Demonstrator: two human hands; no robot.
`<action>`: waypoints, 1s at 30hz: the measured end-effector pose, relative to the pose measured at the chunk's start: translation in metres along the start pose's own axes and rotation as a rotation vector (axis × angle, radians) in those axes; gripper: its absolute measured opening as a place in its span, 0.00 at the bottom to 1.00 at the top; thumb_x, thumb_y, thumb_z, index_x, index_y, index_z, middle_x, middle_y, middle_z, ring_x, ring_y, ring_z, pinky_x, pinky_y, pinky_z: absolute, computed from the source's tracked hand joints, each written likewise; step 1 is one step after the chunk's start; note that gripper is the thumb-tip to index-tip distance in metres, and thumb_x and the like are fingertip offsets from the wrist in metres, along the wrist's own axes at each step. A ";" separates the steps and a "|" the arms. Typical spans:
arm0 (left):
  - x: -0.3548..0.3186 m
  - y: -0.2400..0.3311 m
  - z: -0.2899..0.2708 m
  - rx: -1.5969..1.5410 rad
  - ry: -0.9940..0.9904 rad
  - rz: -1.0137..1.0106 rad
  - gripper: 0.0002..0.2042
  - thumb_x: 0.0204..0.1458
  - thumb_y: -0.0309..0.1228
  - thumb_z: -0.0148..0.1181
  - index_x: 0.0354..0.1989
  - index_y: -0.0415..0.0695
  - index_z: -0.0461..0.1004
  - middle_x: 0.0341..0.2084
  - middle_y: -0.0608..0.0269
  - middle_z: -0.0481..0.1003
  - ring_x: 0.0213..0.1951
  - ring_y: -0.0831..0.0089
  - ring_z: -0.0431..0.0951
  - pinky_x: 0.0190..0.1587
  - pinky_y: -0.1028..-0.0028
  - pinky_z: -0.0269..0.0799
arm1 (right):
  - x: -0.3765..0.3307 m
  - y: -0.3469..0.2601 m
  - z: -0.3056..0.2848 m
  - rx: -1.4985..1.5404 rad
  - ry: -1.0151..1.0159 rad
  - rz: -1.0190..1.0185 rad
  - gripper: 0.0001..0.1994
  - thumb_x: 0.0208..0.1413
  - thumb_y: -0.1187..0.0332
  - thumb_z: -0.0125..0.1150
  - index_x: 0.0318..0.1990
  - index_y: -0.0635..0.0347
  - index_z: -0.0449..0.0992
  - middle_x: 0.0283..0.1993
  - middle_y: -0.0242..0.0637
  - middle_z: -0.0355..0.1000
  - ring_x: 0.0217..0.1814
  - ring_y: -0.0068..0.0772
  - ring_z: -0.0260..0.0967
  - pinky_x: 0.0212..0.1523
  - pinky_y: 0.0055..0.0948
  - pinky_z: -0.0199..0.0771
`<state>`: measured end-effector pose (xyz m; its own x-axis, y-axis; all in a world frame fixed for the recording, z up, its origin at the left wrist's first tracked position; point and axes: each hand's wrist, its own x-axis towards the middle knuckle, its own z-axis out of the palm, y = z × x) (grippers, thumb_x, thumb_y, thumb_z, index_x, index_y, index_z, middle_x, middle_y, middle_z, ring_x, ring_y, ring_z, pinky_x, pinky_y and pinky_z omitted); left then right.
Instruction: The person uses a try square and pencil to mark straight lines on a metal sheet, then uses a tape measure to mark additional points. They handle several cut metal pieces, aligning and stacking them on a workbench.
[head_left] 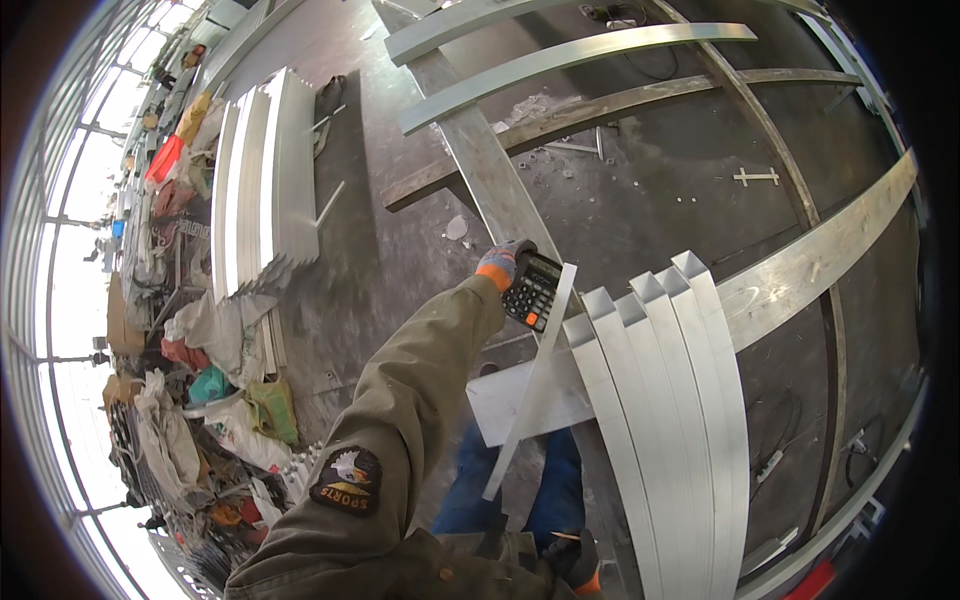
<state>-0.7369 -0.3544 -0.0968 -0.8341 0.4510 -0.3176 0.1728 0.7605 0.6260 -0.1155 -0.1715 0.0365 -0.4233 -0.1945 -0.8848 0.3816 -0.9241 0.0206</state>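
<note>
While left hand (502,263) grips, calculator (531,291) inside grip

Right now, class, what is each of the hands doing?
Left hand: closed on a black calculator.
Right hand: gloved, near the bottom edge; grip cannot be told.

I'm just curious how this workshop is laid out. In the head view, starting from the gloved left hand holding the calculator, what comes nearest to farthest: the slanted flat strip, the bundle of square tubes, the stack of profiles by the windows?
From the left hand, which holds the calculator:
1. Flat strip, just right of the calculator.
2. Bundle of square tubes, farther right.
3. Stack of profiles, far left, by the windows.
</note>
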 end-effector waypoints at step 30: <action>-0.164 0.056 0.067 -0.539 -0.175 -0.265 0.18 0.57 0.28 0.63 0.55 0.37 0.72 0.42 0.56 0.81 0.44 0.70 0.80 0.47 0.69 0.75 | 0.067 0.001 0.211 -0.508 0.610 -1.101 0.13 0.74 0.69 0.43 0.55 0.67 0.70 0.38 0.45 0.79 0.40 0.34 0.77 0.46 0.34 0.78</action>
<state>-0.5557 -0.3547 -0.0578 -0.7060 0.3838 -0.5952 -0.3552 0.5352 0.7664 -0.3169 -0.2549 0.0751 -0.3254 0.8583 -0.3968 0.3989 -0.2559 -0.8806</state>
